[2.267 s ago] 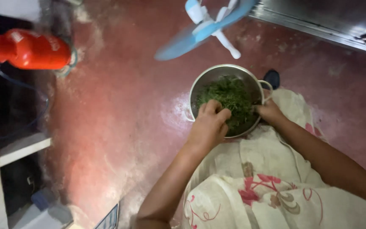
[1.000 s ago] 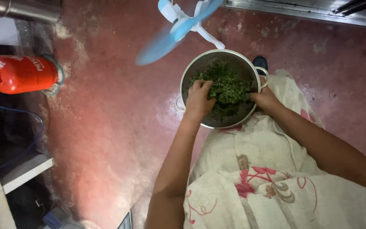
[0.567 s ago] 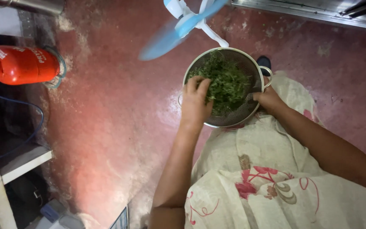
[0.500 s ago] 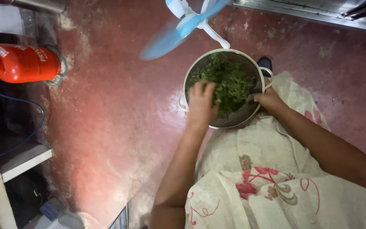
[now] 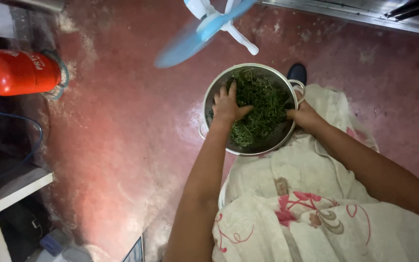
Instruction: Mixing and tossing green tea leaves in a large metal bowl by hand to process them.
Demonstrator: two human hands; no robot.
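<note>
**2 hands in the greens**

The left hand [image 5: 227, 106] is right in the metal colander [image 5: 210, 99], fingers spread and pressed flat on the chopped green leaves [image 5: 263, 109], palm down along the left inner wall, with nothing pinched or gripped that can be made out. Across the bowl, the right hand [image 5: 304, 116] sits at the right rim, fingers curled in toward the leaves; whether it clutches the rim or a tuft of greens, that cannot be told from here, as the fingertips are lost in the pile.

Nearest the camera is the cream cloth with red flowers [image 5: 316, 213] draped over the person's lap, both bare forearms running up across it. The colander rests at the far edge of that cloth, tilted a little, its small wire handle [image 5: 298, 86] poking out on the right (a dark shoe tip [image 5: 297, 73] peeks just beyond it). The leaves heap toward the middle and right of the bowl, with bare mesh showing along the left wall.

Past the colander, the reddish floor [image 5: 122, 145] spreads out, lit brightly on the left. Over there stands a white shelf edge [image 5: 18, 184], and further up a red gas cylinder [image 5: 15, 73] lying on its side with a blue hose [image 5: 35, 136] looping below it. At the top, 1 light blue fan blade [image 5: 190, 41] blurs above the bowl, with a metal rail [image 5: 355, 12] running along the far right.
</note>
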